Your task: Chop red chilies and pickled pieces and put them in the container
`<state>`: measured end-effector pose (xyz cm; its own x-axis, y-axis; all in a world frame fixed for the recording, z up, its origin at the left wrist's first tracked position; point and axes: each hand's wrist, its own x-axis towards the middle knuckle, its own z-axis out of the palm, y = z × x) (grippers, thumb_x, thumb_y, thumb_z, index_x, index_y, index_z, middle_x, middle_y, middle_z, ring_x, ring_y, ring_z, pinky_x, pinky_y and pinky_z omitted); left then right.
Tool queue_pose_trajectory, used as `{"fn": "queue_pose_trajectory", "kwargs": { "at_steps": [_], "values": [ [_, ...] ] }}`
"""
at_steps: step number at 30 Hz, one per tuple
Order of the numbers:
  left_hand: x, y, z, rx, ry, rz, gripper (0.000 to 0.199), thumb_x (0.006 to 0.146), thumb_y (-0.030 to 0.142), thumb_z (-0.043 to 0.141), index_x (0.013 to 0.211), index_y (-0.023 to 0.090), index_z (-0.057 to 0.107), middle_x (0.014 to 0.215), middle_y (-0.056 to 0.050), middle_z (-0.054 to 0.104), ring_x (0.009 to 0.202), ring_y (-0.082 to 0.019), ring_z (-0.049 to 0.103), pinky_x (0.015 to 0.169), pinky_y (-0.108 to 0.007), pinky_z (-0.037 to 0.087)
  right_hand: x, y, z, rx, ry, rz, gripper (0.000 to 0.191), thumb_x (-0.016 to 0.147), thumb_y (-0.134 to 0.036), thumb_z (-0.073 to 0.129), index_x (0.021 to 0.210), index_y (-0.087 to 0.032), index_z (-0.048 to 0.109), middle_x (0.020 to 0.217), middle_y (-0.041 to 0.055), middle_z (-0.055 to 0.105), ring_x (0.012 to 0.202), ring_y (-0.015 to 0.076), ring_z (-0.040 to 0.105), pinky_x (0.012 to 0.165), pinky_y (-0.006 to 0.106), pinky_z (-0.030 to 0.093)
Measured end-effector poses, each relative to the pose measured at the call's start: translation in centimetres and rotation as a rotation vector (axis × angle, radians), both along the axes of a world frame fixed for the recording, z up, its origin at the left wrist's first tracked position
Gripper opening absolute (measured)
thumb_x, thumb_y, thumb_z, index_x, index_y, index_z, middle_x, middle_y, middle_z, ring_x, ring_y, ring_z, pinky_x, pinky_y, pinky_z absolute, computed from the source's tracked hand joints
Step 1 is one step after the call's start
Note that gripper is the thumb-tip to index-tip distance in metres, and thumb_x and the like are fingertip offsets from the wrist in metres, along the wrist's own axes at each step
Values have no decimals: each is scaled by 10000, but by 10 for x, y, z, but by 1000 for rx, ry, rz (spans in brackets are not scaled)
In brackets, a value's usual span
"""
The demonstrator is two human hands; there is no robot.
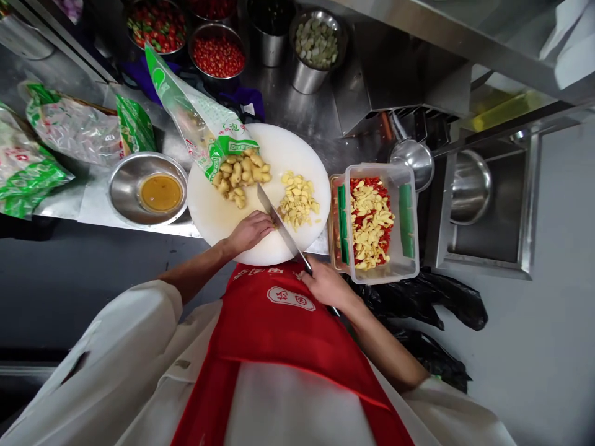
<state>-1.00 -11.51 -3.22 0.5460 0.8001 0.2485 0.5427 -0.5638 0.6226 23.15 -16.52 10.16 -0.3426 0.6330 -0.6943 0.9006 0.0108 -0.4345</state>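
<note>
My right hand (320, 282) is closed round the handle of a long knife (284, 232), its blade over the round white cutting board (218, 217). Against the blade, my left hand (253, 230) presses its bent fingers on a small ginger piece, mostly hidden under the fingertips. Whole ginger pieces (242, 173) lie in a pile at the mouth of a green and white plastic bag (199, 111). Right of the blade is a heap of pale yellow slices (298, 198). A clear plastic bin (406, 263) right of the board holds similar slices over chopped red peppers.
A steel bowl (121, 192) with brown liquid stands left of the board, near more plastic bags (79, 127). Behind are bowls of chopped peppers (218, 57) and a steel pot (309, 79). A ladle (413, 162) and sink (493, 238) are at the right.
</note>
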Motion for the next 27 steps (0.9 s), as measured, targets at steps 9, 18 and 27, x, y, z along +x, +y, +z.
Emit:
{"fn": "queue_pose_trajectory", "kwargs": {
  "at_steps": [9,18,27],
  "values": [
    [-2,-2,-7,9,-14,-1,281,1006,316,449,1019,186,699,1029,-75,691,996,-194,601,911,-361,498,7,-7,5,-42,53,-34,311,962,-291,449,1236,-190,554,1107,98,713,1006,231,649,806,276,388],
    [-8,-6,-4,8,-7,-20,246,991,293,479,1036,180,693,1068,-96,679,1036,-210,595,934,-389,501,-1,-4,-7,82,52,-38,277,962,-281,448,1174,-173,589,1050,103,721,980,229,642,777,269,365],
    [-6,-6,-4,18,-11,-11,245,994,283,468,979,167,683,997,-90,686,989,-205,600,912,-385,508,14,-15,23,-10,52,13,350,965,-265,442,1291,-188,547,1039,91,722,950,236,648,776,281,374]
  ]
}}
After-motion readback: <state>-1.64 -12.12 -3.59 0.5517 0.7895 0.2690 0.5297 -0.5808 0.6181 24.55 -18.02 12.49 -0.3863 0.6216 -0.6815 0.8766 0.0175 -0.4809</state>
